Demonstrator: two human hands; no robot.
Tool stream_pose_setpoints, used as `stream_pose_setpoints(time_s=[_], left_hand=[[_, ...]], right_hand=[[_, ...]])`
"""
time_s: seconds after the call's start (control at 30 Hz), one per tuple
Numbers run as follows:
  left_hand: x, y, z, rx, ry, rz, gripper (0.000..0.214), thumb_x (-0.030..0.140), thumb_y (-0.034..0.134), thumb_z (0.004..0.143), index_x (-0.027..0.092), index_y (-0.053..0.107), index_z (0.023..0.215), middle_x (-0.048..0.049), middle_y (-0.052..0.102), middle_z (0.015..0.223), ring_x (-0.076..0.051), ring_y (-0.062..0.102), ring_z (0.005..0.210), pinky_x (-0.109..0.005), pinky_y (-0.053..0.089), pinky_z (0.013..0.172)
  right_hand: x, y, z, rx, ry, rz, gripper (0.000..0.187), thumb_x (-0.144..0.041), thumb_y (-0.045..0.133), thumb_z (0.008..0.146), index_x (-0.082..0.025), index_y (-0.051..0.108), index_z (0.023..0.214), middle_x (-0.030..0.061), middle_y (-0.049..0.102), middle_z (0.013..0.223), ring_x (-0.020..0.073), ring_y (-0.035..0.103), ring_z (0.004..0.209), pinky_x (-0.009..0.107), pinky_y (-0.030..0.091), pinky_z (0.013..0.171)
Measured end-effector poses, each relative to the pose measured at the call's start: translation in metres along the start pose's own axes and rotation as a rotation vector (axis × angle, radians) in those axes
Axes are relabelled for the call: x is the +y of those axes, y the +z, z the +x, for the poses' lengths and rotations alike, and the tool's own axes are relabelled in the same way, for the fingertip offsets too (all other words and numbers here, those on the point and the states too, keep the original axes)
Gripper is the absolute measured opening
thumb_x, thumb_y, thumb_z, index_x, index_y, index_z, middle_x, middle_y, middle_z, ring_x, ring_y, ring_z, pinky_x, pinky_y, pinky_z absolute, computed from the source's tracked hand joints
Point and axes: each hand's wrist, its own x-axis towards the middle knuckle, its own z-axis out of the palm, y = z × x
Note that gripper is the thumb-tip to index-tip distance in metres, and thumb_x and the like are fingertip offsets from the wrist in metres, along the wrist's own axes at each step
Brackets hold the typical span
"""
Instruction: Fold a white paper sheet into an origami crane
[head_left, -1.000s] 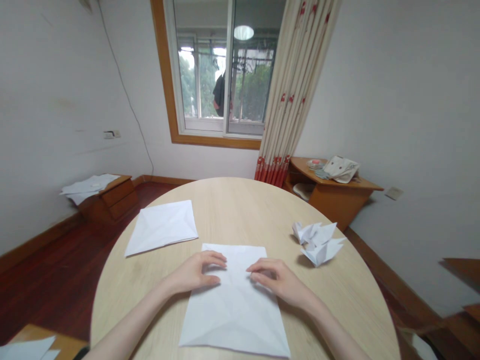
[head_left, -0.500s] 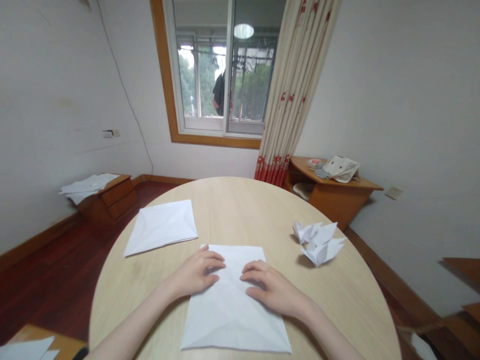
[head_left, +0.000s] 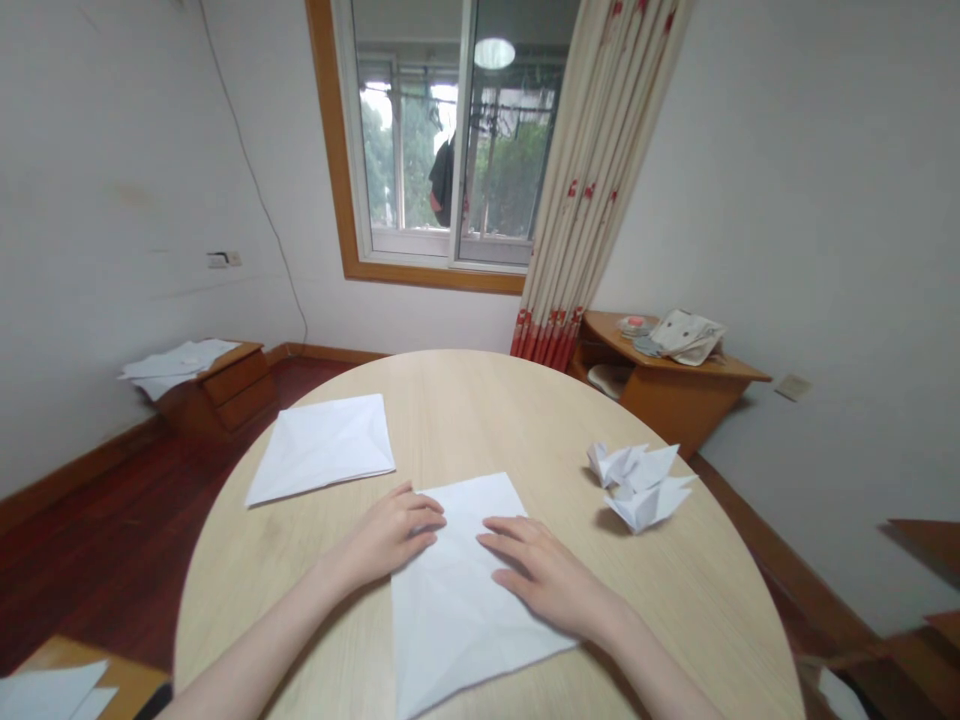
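A creased white sheet of paper lies turned at an angle on the round wooden table in front of me. My left hand rests on the sheet's left edge, fingers loosely curled and pressing down. My right hand lies flat on the right part of the sheet, fingers stretched out. Neither hand holds anything.
A stack of white paper lies at the table's left. Folded paper figures sit at the right. A low wooden cabinet with papers stands by the left wall, a corner desk by the curtain.
The sheet has turned counter-clockwise under both hands. The hands moved a little closer to me and the right hand flattened out.
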Motion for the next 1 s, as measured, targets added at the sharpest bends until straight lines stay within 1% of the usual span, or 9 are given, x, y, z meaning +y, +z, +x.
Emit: stream_pose_setpoints(time_s=[0.1, 0.2, 0.27, 0.33, 0.5, 0.67, 0.8, 0.9, 1.0], left_hand=[[-0.001, -0.001, 0.000, 0.004, 0.005, 0.009, 0.020, 0.021, 0.054, 0.091, 0.023, 0.067, 0.106, -0.0043, 0.068, 0.110, -0.019, 0.062, 0.102, -0.044, 0.029, 0.109], [-0.001, -0.002, -0.001, 0.002, -0.011, -0.010, 0.022, 0.023, 0.054, 0.090, 0.023, 0.068, 0.107, -0.0047, 0.068, 0.110, -0.020, 0.062, 0.102, -0.038, 0.039, 0.102], [0.000, -0.003, -0.001, -0.008, -0.027, -0.033, 0.023, 0.023, 0.054, 0.090, 0.023, 0.068, 0.108, -0.0048, 0.069, 0.110, -0.020, 0.062, 0.102, -0.033, 0.045, 0.093], [0.002, -0.004, 0.000, -0.024, -0.036, -0.049, 0.024, 0.022, 0.054, 0.089, 0.022, 0.068, 0.108, -0.0045, 0.070, 0.108, -0.020, 0.062, 0.100, -0.030, 0.047, 0.088], [0.003, -0.004, 0.000, -0.042, -0.030, -0.060, 0.021, 0.021, 0.059, 0.087, 0.022, 0.070, 0.104, -0.0038, 0.071, 0.103, -0.021, 0.062, 0.097, -0.031, 0.047, 0.087], [0.004, -0.001, -0.001, -0.020, 0.005, -0.144, 0.018, 0.024, 0.058, 0.089, 0.023, 0.072, 0.100, -0.0039, 0.071, 0.102, -0.020, 0.062, 0.096, -0.029, 0.047, 0.086], [0.006, 0.002, 0.001, -0.021, 0.042, -0.257, 0.022, 0.024, 0.051, 0.093, 0.023, 0.072, 0.100, -0.0031, 0.073, 0.098, -0.018, 0.064, 0.094, -0.028, 0.047, 0.086], [0.007, 0.004, 0.001, -0.018, 0.031, -0.310, 0.023, 0.024, 0.051, 0.094, 0.023, 0.073, 0.099, -0.0033, 0.074, 0.099, -0.017, 0.065, 0.095, -0.028, 0.048, 0.086], [0.006, 0.006, 0.000, -0.024, 0.025, -0.336, 0.022, 0.023, 0.053, 0.093, 0.024, 0.073, 0.099, -0.0032, 0.074, 0.100, -0.017, 0.066, 0.095, -0.028, 0.049, 0.087]], right_hand=[[0.003, 0.001, 0.003, -0.006, -0.011, -0.060, 0.039, -0.026, 0.051, 0.092, -0.026, 0.053, 0.131, 0.0063, 0.048, 0.141, 0.0227, 0.040, 0.131, 0.046, 0.024, 0.113], [0.006, 0.004, 0.006, 0.016, -0.015, -0.127, 0.039, -0.024, 0.049, 0.093, -0.028, 0.052, 0.132, 0.0056, 0.048, 0.142, 0.0228, 0.040, 0.131, 0.048, 0.025, 0.112], [0.009, 0.007, 0.007, 0.046, -0.017, -0.177, 0.040, -0.022, 0.047, 0.094, -0.028, 0.051, 0.133, 0.0060, 0.048, 0.142, 0.0233, 0.041, 0.131, 0.049, 0.026, 0.111], [0.013, 0.011, 0.009, 0.090, -0.026, -0.231, 0.040, -0.020, 0.048, 0.093, -0.028, 0.052, 0.132, 0.0069, 0.049, 0.140, 0.0243, 0.043, 0.129, 0.050, 0.029, 0.109], [0.023, 0.018, 0.013, 0.212, -0.052, -0.310, 0.035, -0.019, 0.052, 0.091, -0.025, 0.057, 0.126, 0.0086, 0.055, 0.134, 0.0255, 0.049, 0.122, 0.048, 0.038, 0.103], [0.029, 0.020, 0.016, 0.290, -0.068, -0.312, 0.032, -0.018, 0.051, 0.091, -0.027, 0.061, 0.121, 0.0078, 0.060, 0.128, 0.0248, 0.053, 0.116, 0.045, 0.044, 0.095], [0.029, 0.021, 0.016, 0.297, -0.101, -0.285, 0.031, -0.012, 0.050, 0.089, -0.024, 0.065, 0.113, 0.0074, 0.065, 0.118, 0.0231, 0.057, 0.108, 0.040, 0.049, 0.089], [0.029, 0.021, 0.016, 0.274, -0.120, -0.261, 0.041, -0.002, 0.046, 0.083, -0.023, 0.067, 0.111, 0.0058, 0.068, 0.112, 0.0197, 0.060, 0.103, 0.033, 0.050, 0.086], [0.027, 0.018, 0.014, 0.214, -0.110, -0.254, 0.047, 0.002, 0.044, 0.078, -0.024, 0.069, 0.109, 0.0049, 0.069, 0.111, 0.0190, 0.062, 0.103, 0.032, 0.050, 0.086]])
